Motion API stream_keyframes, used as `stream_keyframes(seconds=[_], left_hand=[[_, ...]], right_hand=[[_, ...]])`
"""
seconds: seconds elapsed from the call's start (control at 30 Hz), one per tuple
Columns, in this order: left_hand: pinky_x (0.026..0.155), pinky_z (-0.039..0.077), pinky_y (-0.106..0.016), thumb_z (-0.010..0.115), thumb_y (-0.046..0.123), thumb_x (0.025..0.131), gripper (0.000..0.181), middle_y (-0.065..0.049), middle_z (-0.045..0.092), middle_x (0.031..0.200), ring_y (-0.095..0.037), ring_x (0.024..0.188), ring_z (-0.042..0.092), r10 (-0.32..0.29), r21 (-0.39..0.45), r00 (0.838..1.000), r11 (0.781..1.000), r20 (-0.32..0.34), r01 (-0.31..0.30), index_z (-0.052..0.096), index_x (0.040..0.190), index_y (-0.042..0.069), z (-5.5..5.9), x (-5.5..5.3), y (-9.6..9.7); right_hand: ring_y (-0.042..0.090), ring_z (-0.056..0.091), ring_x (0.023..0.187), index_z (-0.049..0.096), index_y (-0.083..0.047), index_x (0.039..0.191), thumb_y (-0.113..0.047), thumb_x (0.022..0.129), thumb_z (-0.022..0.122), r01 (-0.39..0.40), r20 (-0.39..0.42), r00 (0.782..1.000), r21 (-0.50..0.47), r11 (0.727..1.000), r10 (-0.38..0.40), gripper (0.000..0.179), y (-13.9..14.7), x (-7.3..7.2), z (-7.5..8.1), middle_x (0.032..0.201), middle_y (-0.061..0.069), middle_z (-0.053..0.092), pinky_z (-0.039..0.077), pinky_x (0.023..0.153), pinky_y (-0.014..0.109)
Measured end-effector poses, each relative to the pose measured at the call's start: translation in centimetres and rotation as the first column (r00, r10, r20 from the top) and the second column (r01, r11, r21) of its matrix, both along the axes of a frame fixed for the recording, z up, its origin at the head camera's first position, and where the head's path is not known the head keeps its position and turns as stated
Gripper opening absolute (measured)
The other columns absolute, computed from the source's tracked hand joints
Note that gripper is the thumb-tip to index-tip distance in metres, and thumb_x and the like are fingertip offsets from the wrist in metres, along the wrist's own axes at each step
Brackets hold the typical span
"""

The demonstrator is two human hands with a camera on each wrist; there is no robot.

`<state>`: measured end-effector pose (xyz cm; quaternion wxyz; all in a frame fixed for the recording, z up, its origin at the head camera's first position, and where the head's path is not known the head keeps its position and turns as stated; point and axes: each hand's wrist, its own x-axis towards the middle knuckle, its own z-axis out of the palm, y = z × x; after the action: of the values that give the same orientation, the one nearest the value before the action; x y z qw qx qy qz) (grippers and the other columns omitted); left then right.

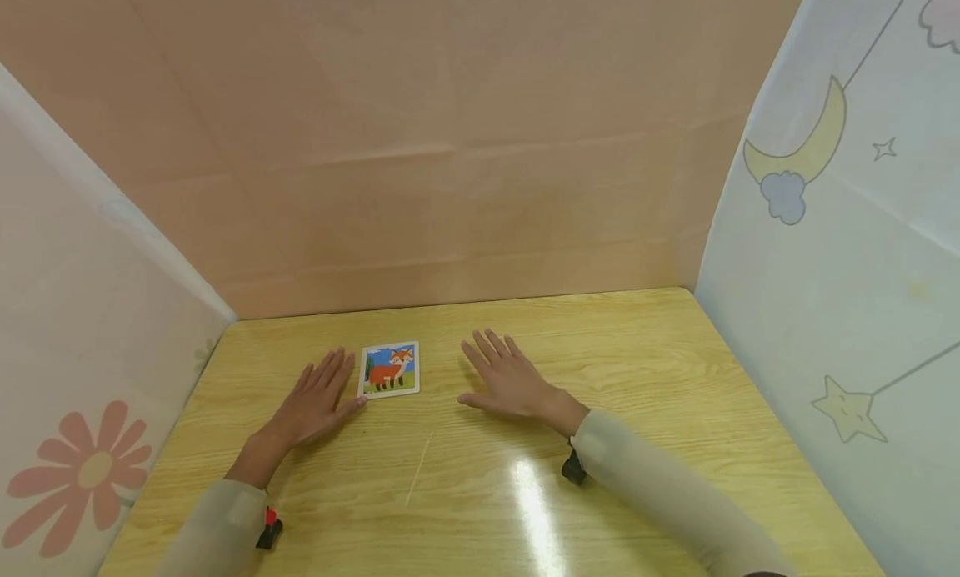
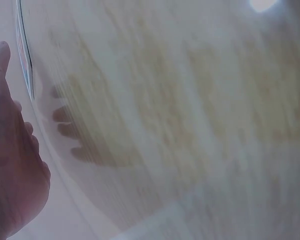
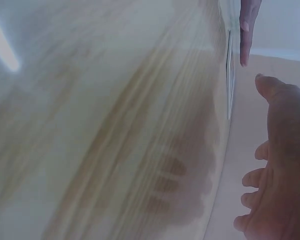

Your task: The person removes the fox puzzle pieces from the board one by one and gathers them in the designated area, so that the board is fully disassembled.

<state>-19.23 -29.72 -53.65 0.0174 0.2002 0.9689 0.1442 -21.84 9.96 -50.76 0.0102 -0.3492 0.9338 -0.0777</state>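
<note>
A square fox picture (image 1: pixel 390 368) with a white border lies flat on the wooden table (image 1: pixel 465 510). Just left of it is my left hand (image 1: pixel 315 402), fingers straight, its thumb tip by the picture's lower left corner; whether the two touch I cannot tell. To the right of the picture, with a gap between, my right hand (image 1: pixel 513 385) is spread palm down and holds nothing. Both wrist views show the picture only as a thin edge-on strip. In the right wrist view the left hand (image 3: pixel 247 30) appears beyond my right hand (image 3: pixel 290 160).
A plain peach cloth (image 1: pixel 450 143) hangs behind the table's far edge. Printed cloths stand on both sides, the left one (image 1: pixel 90 310) with a flower and the right one (image 1: pixel 847 293) with a moon and stars. Glare (image 1: pixel 534 510) shines on the tabletop.
</note>
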Motion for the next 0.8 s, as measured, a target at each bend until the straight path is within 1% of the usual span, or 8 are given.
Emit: stream_keyframes(seconds=[0.3, 0.43, 0.53, 0.63, 0.8], left_hand=[[0.127, 0.006, -0.069, 0.054, 0.051, 0.108, 0.086, -0.028, 0.011, 0.174, -0.047, 0.161, 0.01, -0.013, 0.011, 1.0, 1.0, 0.025, 0.013, 0.02, 0.168, -0.001, 0.1, 0.0, 0.1], [0.126, 0.008, -0.07, 0.055, 0.052, 0.107, 0.088, -0.027, 0.012, 0.174, -0.048, 0.161, 0.011, -0.028, 0.022, 0.999, 0.999, 0.025, 0.027, 0.02, 0.168, -0.001, 0.0, 0.0, 0.4], [0.126, 0.008, -0.07, 0.054, 0.054, 0.107, 0.089, -0.026, 0.011, 0.175, -0.046, 0.161, 0.011, -0.028, 0.013, 0.999, 1.0, 0.036, 0.028, 0.019, 0.168, -0.001, -0.1, -0.1, 0.5], [0.127, 0.007, -0.069, 0.054, 0.055, 0.107, 0.09, -0.024, 0.01, 0.176, -0.045, 0.162, 0.009, -0.026, 0.003, 0.998, 1.0, 0.054, 0.026, 0.017, 0.169, 0.001, -0.2, -0.2, 0.5], [0.128, 0.006, -0.068, 0.054, 0.055, 0.107, 0.09, -0.023, 0.009, 0.176, -0.044, 0.162, 0.008, -0.035, -0.004, 0.998, 0.999, 0.06, 0.035, 0.017, 0.169, 0.001, -0.5, -0.2, 0.6]], right_hand=[[0.04, 0.009, 0.163, 0.018, -0.009, 0.171, -0.068, 0.106, 0.044, -0.025, 0.068, 0.997, -0.031, 0.999, 0.027, 0.092, -2.6, -0.1, -0.9, 0.175, 0.022, 0.015, 0.012, 0.131, 0.059], [0.038, 0.009, 0.164, 0.019, -0.01, 0.171, -0.066, 0.107, 0.044, -0.026, 0.087, 0.996, -0.034, 0.999, 0.029, 0.089, -3.7, -0.2, -1.3, 0.175, 0.022, 0.015, 0.013, 0.131, 0.056], [0.038, 0.009, 0.164, 0.018, -0.01, 0.171, -0.065, 0.107, 0.043, -0.033, 0.102, 0.994, -0.027, 0.999, 0.036, 0.088, -4.5, -0.2, -1.3, 0.175, 0.022, 0.015, 0.012, 0.132, 0.056], [0.039, 0.011, 0.163, 0.017, -0.008, 0.171, -0.064, 0.108, 0.041, -0.05, 0.097, 0.994, -0.014, 0.999, 0.052, 0.087, -5.2, -0.2, -1.3, 0.175, 0.023, 0.016, 0.013, 0.131, 0.056], [0.038, 0.011, 0.163, 0.016, -0.007, 0.17, -0.065, 0.109, 0.039, -0.062, 0.093, 0.994, 0.0, 0.998, 0.062, 0.088, -6.4, -0.4, -1.4, 0.175, 0.022, 0.016, 0.014, 0.131, 0.056]])
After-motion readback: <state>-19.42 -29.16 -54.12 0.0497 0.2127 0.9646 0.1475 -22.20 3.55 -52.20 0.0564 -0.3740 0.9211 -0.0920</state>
